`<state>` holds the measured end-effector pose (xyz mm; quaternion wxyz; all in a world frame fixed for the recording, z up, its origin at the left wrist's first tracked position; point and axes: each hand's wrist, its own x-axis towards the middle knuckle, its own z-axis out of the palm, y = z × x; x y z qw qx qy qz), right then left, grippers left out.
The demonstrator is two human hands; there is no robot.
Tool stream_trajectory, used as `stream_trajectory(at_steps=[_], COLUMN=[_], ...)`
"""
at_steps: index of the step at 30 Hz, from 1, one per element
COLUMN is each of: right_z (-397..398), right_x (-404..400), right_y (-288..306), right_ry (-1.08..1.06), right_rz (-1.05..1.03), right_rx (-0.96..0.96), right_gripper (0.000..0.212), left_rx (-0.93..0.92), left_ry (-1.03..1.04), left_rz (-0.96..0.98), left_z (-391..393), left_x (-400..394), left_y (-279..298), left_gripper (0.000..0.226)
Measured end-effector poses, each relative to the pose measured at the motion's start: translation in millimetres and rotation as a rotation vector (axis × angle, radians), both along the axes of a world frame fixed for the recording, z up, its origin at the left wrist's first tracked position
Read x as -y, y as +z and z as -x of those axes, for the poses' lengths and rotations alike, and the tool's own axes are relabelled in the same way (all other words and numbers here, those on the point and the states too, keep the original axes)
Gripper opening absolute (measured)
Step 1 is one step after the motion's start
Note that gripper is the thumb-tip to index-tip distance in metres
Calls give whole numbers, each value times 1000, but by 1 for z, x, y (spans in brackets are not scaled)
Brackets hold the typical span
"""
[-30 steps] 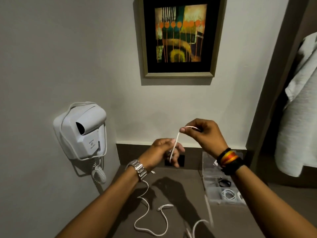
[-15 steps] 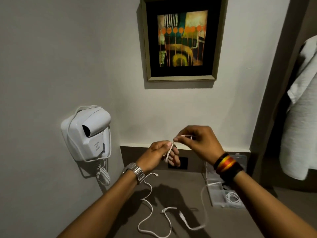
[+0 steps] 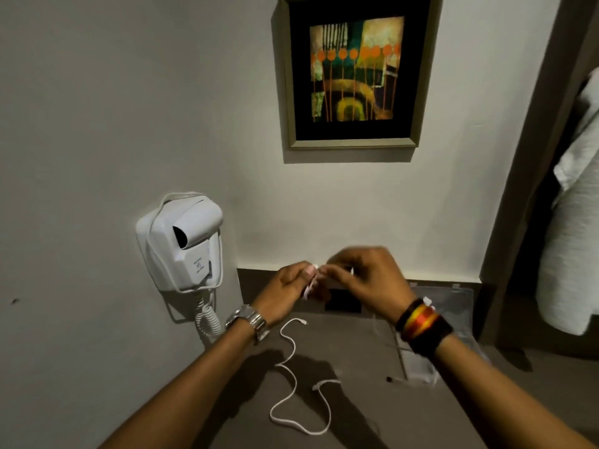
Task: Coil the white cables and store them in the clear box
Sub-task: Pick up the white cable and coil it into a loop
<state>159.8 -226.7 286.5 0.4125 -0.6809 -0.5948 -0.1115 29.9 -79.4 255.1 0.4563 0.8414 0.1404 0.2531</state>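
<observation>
Two hands, the left hand point(image 3: 287, 291) and the right hand point(image 3: 366, 280), at twelve o'clock of the counter; two white cables, one held point(image 3: 309, 283), one loose point(image 3: 293, 392); one clear box point(image 3: 453, 306) at three o'clock; one hair dryer point(image 3: 184, 243); one framed picture point(image 3: 353, 72); one wristwatch point(image 3: 249, 320).

Lighting is dim and warm, coming from above and behind the viewer. The arms cast hard, dark shadows on the desk point(image 3: 340, 345). The picture point(image 3: 353, 69) drops a shadow below its frame; the hairdryer point(image 3: 181, 241) casts one below it on the left wall. Both hands point(image 3: 366, 280) are motion-blurred. Wide-angle distortion bends the door frame point(image 3: 531, 157) at right. No glare.
</observation>
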Motion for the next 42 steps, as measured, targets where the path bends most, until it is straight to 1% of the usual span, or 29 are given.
stream_trajectory(at_steps=[2,4,7,8,9,10,11,13,14,15,16,18,20,21,22,25,26,27,29,30,31,32,33,34,35,37,38,40,42], right_z=[-20,-29,-12,1,17,29,40,46,42,34,24,2,-11,-11,-8,20,34,46,63,65,63,57,46,33,20,2,-1,1,6], right_x=[-4,-11,-15,-12,-7,-3,1,6,6,6,4,-2,-10,-14,-18,-14,-10,-5,2,4,4,3,1,-2,-8,-22,-29,-38,-42], right_y=[5,-13,-65,-77,-82,-81,-76,-52,-37,-22,-8,5,-3,-15,-30,-71,-77,-78,-65,-53,-39,-25,-12,-1,7,10,6,-11,-26], right_ry=[-91,-126,-93,-36,24,69,109,119,94,64,18,-76,-97,-88,-78,10,62,105,138,119,84,40,1,-21,-8,95,167,295,340], right_rz=[-78,-70,50,134,224,294,328,239,150,66,11,-35,-75,-74,-47,183,265,329,393,358,277,179,76,-4,-43,3,39,61,43], right_rx=[-170,-341,-352,-334,-300,-245,-172,-38,2,40,73,44,-166,-246,-265,-199,-187,-148,34,131,206,252,254,196,69,-306,-489,-802,-990], right_gripper=[25,23,22,25,27,31,33,33,31,29,28,27,23,21,19,23,25,26,29,32,33,33,31,29,26,24,25,27,23], left_rx=[18,104,402,504,577,598,553,360,241,123,15,-59,41,121,221,543,597,579,386,288,207,141,78,33,17,58,90,140,160], left_ry=[-157,-239,-219,-170,-113,-38,53,160,141,94,22,-201,-354,-363,-351,-173,-96,18,227,251,213,143,55,-52,-159,-349,-421,-498,-478], left_rz=[296,524,858,937,958,885,719,220,13,-83,-65,219,570,698,799,979,937,791,327,122,-3,-28,35,169,333,627,718,815,866], left_z=[5,6,0,-3,-5,-7,-6,5,12,19,25,33,33,32,29,17,15,14,17,21,25,30,34,37,40,41,42,41,40], left_x=[13,20,16,11,4,-4,-11,-16,-16,-14,-9,3,14,16,16,-8,-16,-25,-34,-36,-38,-40,-38,-33,-27,-14,-11,-10,-19], left_y=[1,9,23,26,27,25,20,11,4,1,0,3,14,20,26,29,28,24,14,7,0,-4,-7,-8,-6,0,3,5,1], left_gripper=[41,36,26,25,25,26,28,31,31,31,32,34,34,32,30,28,28,29,33,35,35,34,34,36,37,36,34,31,27])
